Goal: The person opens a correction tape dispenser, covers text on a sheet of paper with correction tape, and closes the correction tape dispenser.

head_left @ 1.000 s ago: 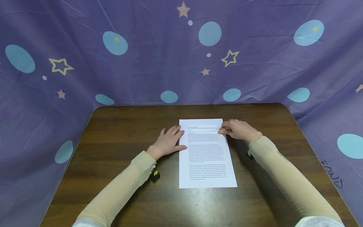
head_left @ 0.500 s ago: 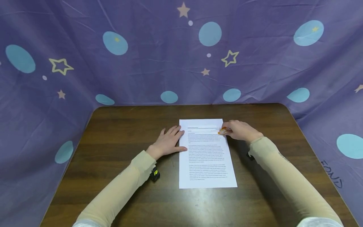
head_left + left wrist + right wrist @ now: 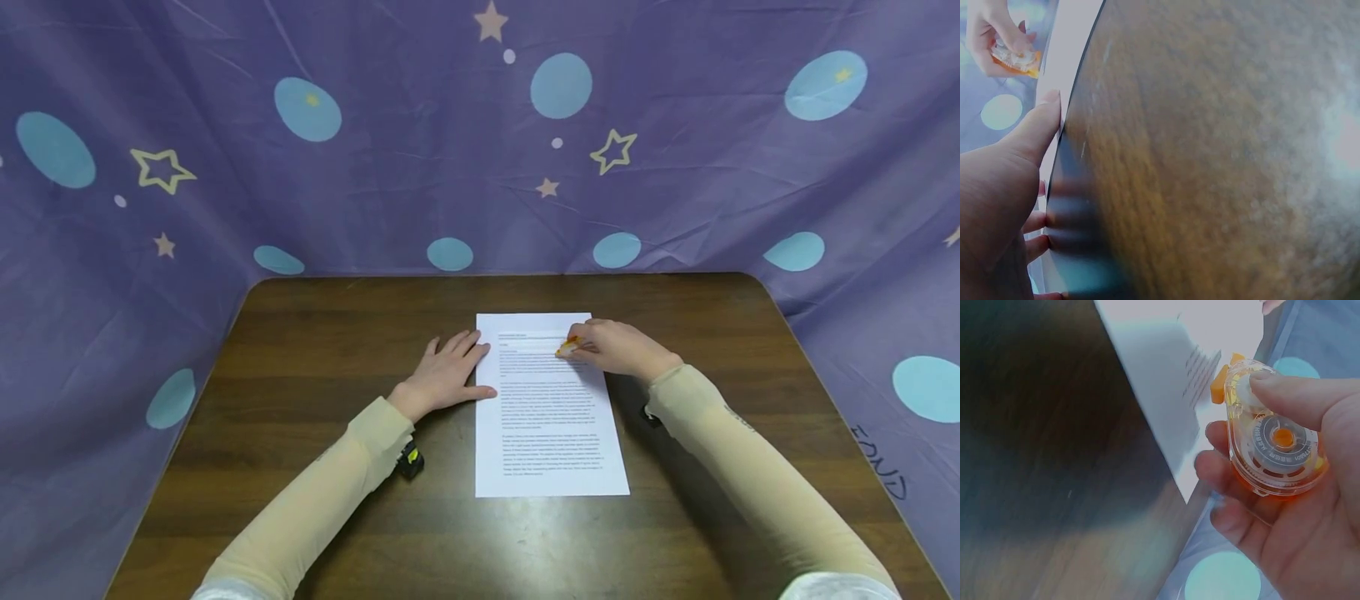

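Observation:
A printed sheet of paper (image 3: 555, 467) lies on the brown table, its text in several blocks. Pinched between the thumb and fingers of my right hand (image 3: 622, 347) is a correction tape dispenser (image 3: 572, 347), its orange tip at the upper right part of the text. The right wrist view shows the dispenser's clear body (image 3: 1279, 447), with a grey reel and an orange hub inside. Whether the tip touches the paper cannot be told. My left hand (image 3: 442, 379) rests with spread fingers on the sheet's left edge; in the left wrist view its thumb (image 3: 1038, 125) lies along that edge.
The wooden table (image 3: 337, 333) surrounds the sheet. A purple curtain (image 3: 390, 167) with stars and blue spots hangs behind the table and along both sides. Dark wrist cameras show beneath both sleeves, including the left one (image 3: 410, 460).
My right hand has slid a little to the left across the upper text with the correction tape dispenser. The left hand and the sheet have kept their places; the head view has shifted slightly.

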The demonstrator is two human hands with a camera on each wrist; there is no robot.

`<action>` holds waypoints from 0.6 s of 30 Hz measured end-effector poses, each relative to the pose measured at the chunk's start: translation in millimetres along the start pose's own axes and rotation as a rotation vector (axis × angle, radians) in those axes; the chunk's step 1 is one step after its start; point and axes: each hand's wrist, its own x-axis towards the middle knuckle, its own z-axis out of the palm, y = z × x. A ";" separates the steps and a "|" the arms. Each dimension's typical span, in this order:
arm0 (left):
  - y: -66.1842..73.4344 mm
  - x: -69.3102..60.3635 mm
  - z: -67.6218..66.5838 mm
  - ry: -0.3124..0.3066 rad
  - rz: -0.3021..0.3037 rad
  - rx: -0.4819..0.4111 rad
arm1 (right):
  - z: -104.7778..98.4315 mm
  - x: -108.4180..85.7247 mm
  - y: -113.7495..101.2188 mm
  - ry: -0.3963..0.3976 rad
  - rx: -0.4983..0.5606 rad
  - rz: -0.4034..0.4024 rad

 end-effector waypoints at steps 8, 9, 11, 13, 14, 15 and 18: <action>0.2 0.8 0.6 -0.015 -0.007 -0.004 | 2.4 11.3 -12.9 -0.014 0.017 -0.020; 0.2 0.6 0.4 -0.011 -0.005 -0.007 | 2.3 12.0 -14.0 -0.009 0.018 -0.025; 0.2 0.6 0.1 -0.007 -0.004 -0.009 | 1.8 13.3 -16.2 0.000 0.019 -0.034; -0.2 0.6 0.0 -0.007 -0.002 -0.005 | 1.8 14.5 -17.9 0.006 0.020 -0.039; -0.4 0.7 0.1 -0.006 -0.001 -0.003 | 2.0 14.9 -18.4 0.007 0.016 -0.040; -0.8 0.9 0.3 -0.009 -0.001 0.000 | 2.3 15.5 -19.0 0.008 0.012 -0.040; -1.5 0.9 0.3 -0.020 -0.002 0.000 | 4.7 17.8 -19.9 0.010 0.000 -0.044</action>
